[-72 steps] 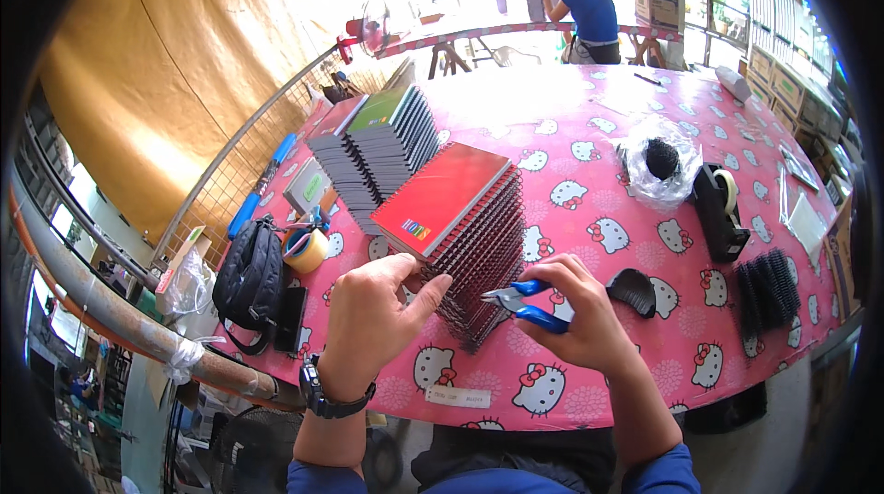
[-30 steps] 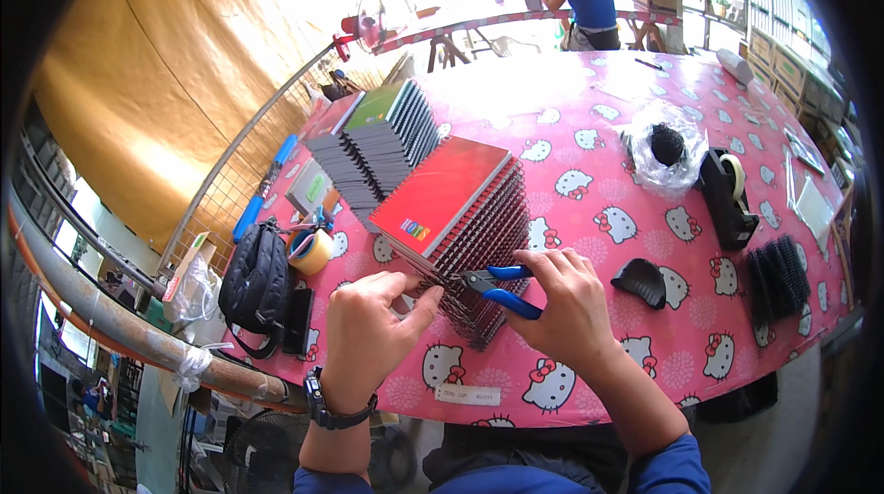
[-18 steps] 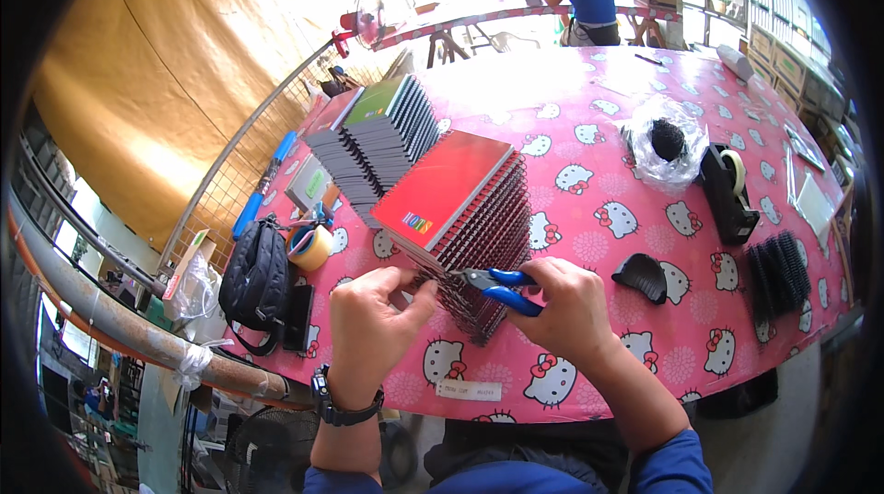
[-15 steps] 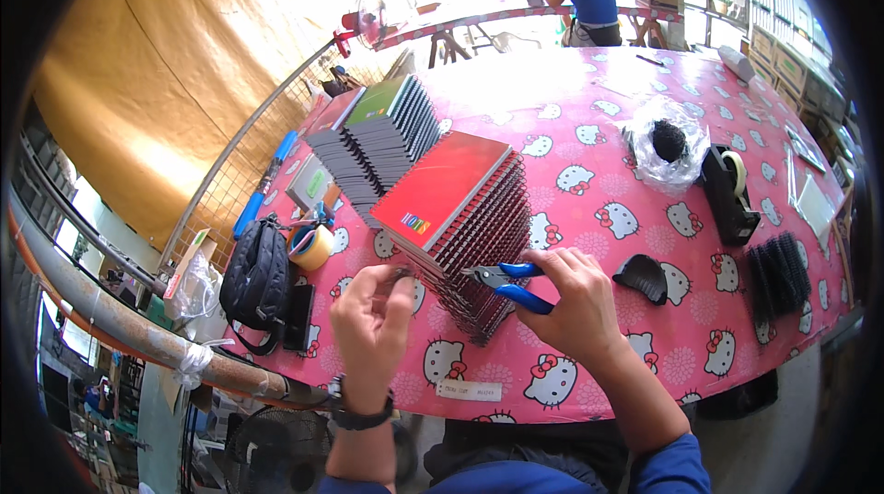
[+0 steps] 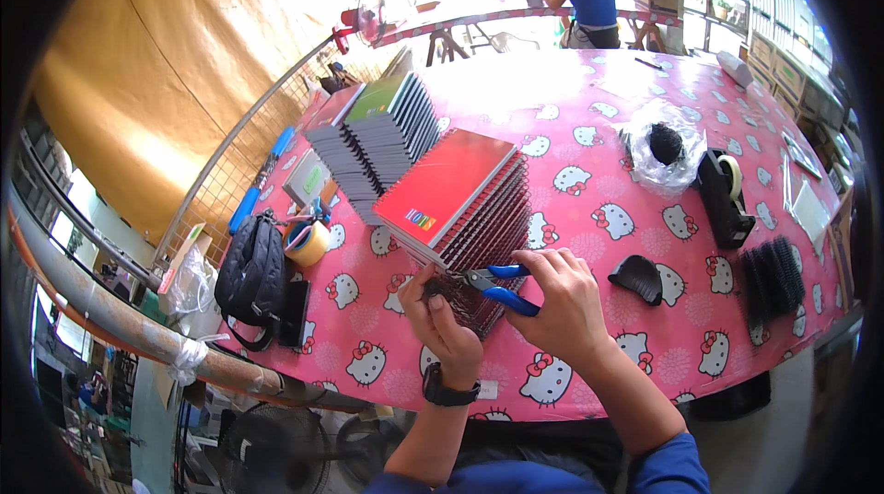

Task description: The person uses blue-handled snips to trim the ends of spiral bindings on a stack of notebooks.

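One stack of red-covered spiral notebooks (image 5: 451, 183), standing on the near part of the pink patterned counter (image 5: 612, 158), coils facing right and toward the wearer.

One right hand (image 5: 566, 301): fingers wrapped round the handles of a pair of blue-handled cutters (image 5: 481, 281), metal tips at the near corner of the stack, below the top cover.

One left hand (image 5: 447, 333), dark wristwatch (image 5: 451, 391) at the wrist: fingers curled at the same corner, just left of the cutter tips; whether they pinch anything cannot be made out.

Two further stacks, side by side behind the first: one green-topped stack (image 5: 379, 100), one red-topped stack (image 5: 338, 109) to its left.

Left side: one black bag (image 5: 253, 268); one yellowish tape roll (image 5: 309, 245).

Right side: one dark curved piece (image 5: 637, 279), near the right hand; one black tape dispenser (image 5: 723, 204); one bundle of black coils (image 5: 772, 278); one clear plastic wrapping (image 5: 645, 167) around something black.

Far end: one person in a blue top (image 5: 589, 1), at another table.
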Tool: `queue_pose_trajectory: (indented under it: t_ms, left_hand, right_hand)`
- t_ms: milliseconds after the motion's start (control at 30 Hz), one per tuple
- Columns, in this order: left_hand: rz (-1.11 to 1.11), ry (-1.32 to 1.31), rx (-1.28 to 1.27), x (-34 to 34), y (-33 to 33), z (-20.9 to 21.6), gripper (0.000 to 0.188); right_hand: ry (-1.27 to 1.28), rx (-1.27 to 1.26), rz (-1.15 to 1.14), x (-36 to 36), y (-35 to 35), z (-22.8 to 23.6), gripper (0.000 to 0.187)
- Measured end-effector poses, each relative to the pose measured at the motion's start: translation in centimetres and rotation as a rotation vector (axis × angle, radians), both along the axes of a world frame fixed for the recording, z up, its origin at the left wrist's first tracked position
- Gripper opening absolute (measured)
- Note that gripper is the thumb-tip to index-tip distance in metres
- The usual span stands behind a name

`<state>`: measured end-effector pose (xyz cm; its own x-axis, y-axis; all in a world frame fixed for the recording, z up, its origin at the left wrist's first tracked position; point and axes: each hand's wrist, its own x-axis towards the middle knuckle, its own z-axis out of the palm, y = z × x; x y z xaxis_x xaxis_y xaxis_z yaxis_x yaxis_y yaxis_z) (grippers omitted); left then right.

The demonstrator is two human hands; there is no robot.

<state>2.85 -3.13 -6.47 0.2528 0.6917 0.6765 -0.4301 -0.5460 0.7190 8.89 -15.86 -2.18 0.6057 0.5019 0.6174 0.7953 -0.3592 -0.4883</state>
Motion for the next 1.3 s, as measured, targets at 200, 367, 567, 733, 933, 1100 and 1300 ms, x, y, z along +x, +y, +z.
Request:
queue_pose_trajectory:
  t_ms: [200, 367, 567, 733, 933, 1100, 1300]
  left_hand:
    - [-0.029, 0.001, 0.071, 0.3, -0.5, -0.8, 0.042]
    - [0.063, 0.084, 0.138, 0.6, 0.2, 0.6, 0.032]
    - [0.167, 0.066, 0.187, 0.9, 0.3, 1.1, 0.031]
    - [0.215, 0.059, 0.215, 1.1, 0.6, 0.6, 0.031]
    - [0.238, 0.042, 0.195, 1.6, 0.6, 0.8, 0.029]
    - [0.239, 0.064, 0.190, 1.5, 0.6, 1.2, 0.028]
    - [0.264, 0.056, 0.186, 1.4, 1.0, 0.4, 0.028]
  right_hand:
    - [0.061, 0.023, 0.000, -0.2, 0.4, -0.5, 0.044]
    - [0.108, 0.073, 0.038, -0.2, 0.4, -1.0, 0.036]
    - [0.077, 0.113, 0.021, 0.0, 0.0, -1.2, 0.036]
    - [-0.140, 0.141, -0.063, -0.2, 0.4, -0.6, 0.035]
    - [0.156, -0.011, 0.040, -0.5, 0.1, -1.4, 0.035]
    - [0.139, -0.007, 0.024, 0.3, -0.8, -1.5, 0.040]
    - [-0.002, 0.029, -0.017, -0.4, -0.1, -2.0, 0.051]
